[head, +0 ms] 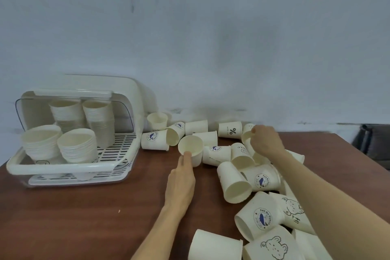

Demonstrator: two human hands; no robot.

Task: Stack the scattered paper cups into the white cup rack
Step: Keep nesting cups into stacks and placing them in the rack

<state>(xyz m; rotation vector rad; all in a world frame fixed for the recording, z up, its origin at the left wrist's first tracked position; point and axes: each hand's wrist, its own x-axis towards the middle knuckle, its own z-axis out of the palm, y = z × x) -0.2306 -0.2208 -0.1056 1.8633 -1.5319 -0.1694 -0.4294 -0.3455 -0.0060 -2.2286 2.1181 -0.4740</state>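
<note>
The white cup rack (63, 168) stands at the left of the brown table, its clear lid raised, with several stacks of nested paper cups (77, 145) inside. Loose paper cups (236, 181) lie scattered from the table's middle to the near right, most on their sides. My left hand (181, 177) grips a plain cup (191, 150) that faces me, thumb on its near wall. Farther right my right hand (264, 140) has its fingers curled round the rim of another cup (247, 136) near the wall; most of that cup is hidden.
A pale wall runs right behind the rack and cups. Printed cups (262, 215) crowd the near right corner under my right forearm. Bare tabletop (84, 217) shows in front of the rack. A dark object (373, 143) sits beyond the table's right edge.
</note>
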